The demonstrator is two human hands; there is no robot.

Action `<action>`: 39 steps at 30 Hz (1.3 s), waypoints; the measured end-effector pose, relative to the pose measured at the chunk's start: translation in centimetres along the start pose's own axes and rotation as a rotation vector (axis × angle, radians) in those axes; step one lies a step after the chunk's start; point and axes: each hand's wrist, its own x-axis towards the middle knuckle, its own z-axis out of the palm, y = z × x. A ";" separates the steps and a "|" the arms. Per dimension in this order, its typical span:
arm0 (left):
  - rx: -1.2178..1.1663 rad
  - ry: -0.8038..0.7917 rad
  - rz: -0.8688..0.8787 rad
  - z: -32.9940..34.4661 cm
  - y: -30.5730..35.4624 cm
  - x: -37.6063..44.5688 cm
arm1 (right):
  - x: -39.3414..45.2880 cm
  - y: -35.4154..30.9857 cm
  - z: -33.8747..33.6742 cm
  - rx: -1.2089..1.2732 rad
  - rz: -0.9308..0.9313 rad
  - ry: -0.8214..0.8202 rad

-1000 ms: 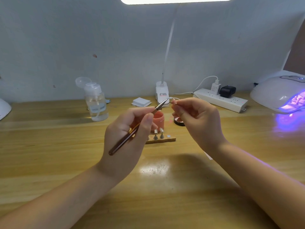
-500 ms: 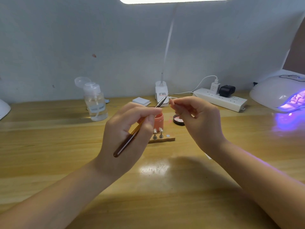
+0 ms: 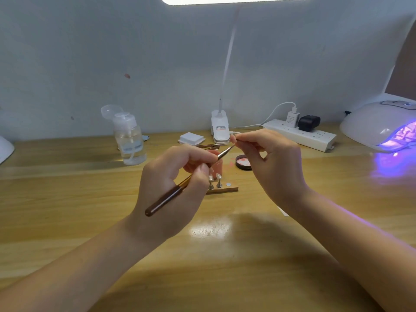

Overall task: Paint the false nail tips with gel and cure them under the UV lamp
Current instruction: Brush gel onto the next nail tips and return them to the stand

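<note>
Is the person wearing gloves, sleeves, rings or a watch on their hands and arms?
No. Both the left hand and the right hand are bare, with no gloves. No ring shows on the fingers, and neither wrist has a watch or bracelet. Both forearms are uncovered as far as the picture shows, with no sleeve in view. The fingernails look short and plain.

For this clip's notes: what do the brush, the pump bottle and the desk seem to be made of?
Brush in the left hand: dark glossy handle, lacquered wood or plastic, with a silvery ferrule, likely metal by its shine.
Pump bottle: clear plastic, as the liquid shows through; white top.
Desk: light wood grain, glossy finish reflecting the lamp; solid or laminate unclear.
</note>
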 end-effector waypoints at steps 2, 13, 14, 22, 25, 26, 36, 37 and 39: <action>0.006 0.028 -0.007 0.1 0.0 0.1 | 0.0 0.0 0.1 -0.003 -0.006 -0.006; 0.045 -0.011 -0.010 0.2 -0.1 0.2 | -0.2 0.3 0.3 0.004 0.028 0.001; 0.045 -0.033 -0.013 0.2 -0.1 0.2 | -0.3 0.4 0.4 0.006 0.031 -0.001; -0.077 -0.004 -0.235 -0.7 -1.5 1.5 | -2.2 2.8 0.9 0.084 0.303 -0.093; -0.027 0.016 -0.377 -0.7 -3.2 3.4 | -2.5 3.2 1.2 0.102 0.355 -0.117; 0.006 0.018 -0.417 -0.6 -3.8 4.1 | -2.6 3.2 1.4 0.095 0.363 -0.127; 0.296 -0.351 -0.790 2.3 -6.4 11.1 | -2.8 3.6 2.0 0.026 0.288 -0.170; 0.310 -0.381 -0.800 2.6 -6.5 11.3 | -2.8 3.6 2.0 0.025 0.282 -0.171; 0.308 -0.409 -0.821 3.0 -6.8 11.3 | -2.7 3.5 2.1 0.026 0.261 -0.183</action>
